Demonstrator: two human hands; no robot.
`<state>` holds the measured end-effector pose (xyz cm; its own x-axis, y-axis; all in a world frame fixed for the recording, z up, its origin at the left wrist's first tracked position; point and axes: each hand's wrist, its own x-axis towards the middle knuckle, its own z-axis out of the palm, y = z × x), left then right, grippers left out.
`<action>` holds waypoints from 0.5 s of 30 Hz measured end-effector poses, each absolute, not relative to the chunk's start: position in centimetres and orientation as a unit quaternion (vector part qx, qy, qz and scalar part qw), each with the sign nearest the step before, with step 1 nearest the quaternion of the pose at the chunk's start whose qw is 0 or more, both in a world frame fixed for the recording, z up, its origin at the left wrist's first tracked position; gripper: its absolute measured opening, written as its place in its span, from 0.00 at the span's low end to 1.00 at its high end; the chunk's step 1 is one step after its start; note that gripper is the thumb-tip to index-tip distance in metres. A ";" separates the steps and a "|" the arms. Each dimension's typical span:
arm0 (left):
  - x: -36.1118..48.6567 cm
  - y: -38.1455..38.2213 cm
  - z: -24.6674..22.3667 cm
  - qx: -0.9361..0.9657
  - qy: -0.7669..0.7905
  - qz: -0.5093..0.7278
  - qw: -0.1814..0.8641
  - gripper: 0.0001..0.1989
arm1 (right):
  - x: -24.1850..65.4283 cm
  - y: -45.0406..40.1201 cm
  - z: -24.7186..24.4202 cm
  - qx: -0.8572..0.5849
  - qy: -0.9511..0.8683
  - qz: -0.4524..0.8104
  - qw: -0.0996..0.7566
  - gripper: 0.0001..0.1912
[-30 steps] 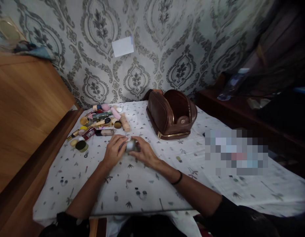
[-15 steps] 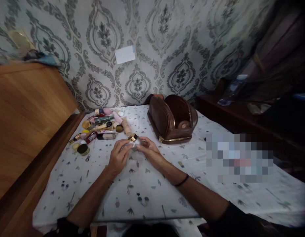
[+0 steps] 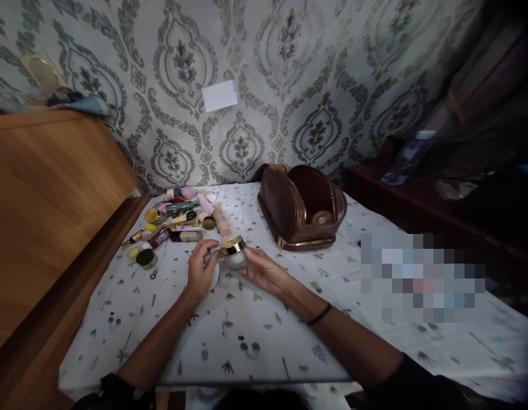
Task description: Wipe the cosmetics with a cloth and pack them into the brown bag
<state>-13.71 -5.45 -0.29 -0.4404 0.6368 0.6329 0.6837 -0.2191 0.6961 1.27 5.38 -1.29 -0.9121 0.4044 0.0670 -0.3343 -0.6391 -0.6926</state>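
A small cosmetic jar (image 3: pixel 235 261) with a shiny gold lid and a pale frosted body is raised over the table, tilted slightly. My right hand (image 3: pixel 266 272) grips it from the right, fingers wrapped round its side. Close by on the left, my left hand (image 3: pixel 201 270) has its thumb and fingers bent together. A pale edge shows under its palm, but what it is I cannot make out. Just behind the jar lies a beige squeeze tube (image 3: pixel 222 220). A brown leather toiletry bag (image 3: pixel 281 208) stands farther right, its zipped top open.
Several cosmetics lie in a group at the back left, among them a dark-lidded jar (image 3: pixel 147 259), a red bottle (image 3: pixel 160 238) and a green bottle (image 3: pixel 181 206). A wooden cabinet (image 3: pixel 54 188) borders the left side. A plastic bottle (image 3: pixel 407 159) stands at the right, beyond the patterned tablecloth (image 3: pixel 264 353).
The jar has come nearer and tipped so its gold lid shows more. My left hand has drawn slightly left, away from the jar, while my right hand keeps hold.
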 end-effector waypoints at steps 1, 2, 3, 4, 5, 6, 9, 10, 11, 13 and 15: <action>-13.7 -5.4 -0.3 -0.516 -0.627 -0.583 -0.014 0.05 | 1.3 5.3 -1.3 -0.041 -0.381 0.903 0.195 0.17; -13.7 -5.4 -0.2 -0.505 -0.626 -0.592 -0.050 0.06 | 1.4 5.1 -1.2 -0.034 -0.389 0.902 0.184 0.17; -13.7 -5.3 -0.2 -0.496 -0.622 -0.600 -0.088 0.06 | 1.4 5.0 -1.2 -0.028 -0.396 0.902 0.170 0.18; -13.7 -5.3 -0.1 -0.487 -0.615 -0.607 -0.125 0.07 | 1.5 4.9 -1.2 -0.024 -0.402 0.902 0.155 0.18; -13.7 -5.2 -0.1 -0.478 -0.606 -0.616 -0.160 0.07 | 1.5 4.8 -1.2 -0.021 -0.406 0.903 0.140 0.19; -13.7 -5.2 0.0 -0.466 -0.596 -0.624 -0.196 0.08 | 1.5 4.6 -1.2 -0.019 -0.409 0.904 0.127 0.19; -13.7 -5.0 0.0 -0.407 -0.569 -0.654 -0.288 0.09 | 1.4 4.5 -1.2 -0.019 -0.406 0.906 0.115 0.21; -13.8 -4.9 0.0 -0.383 -0.559 -0.665 -0.313 0.10 | 1.3 4.5 -1.2 -0.023 -0.403 0.907 0.120 0.21; -13.9 -4.8 0.0 -0.363 -0.548 -0.675 -0.335 0.11 | 1.3 4.5 -1.2 -0.028 -0.397 0.908 0.130 0.21; -14.2 -4.7 -0.1 -0.343 -0.522 -0.684 -0.376 0.14 | 1.2 4.7 -1.1 -0.042 -0.382 0.910 0.157 0.20; -14.5 -4.7 -0.3 -0.353 -0.500 -0.674 -0.413 0.21 | 1.1 4.9 -1.1 -0.054 -0.364 0.911 0.187 0.17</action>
<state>-14.46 -4.71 -0.29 -0.4089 0.9104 0.0630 -0.2050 -0.1589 0.9658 1.09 4.91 -1.13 -0.9240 0.3807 0.0376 -0.3019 -0.6653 -0.6828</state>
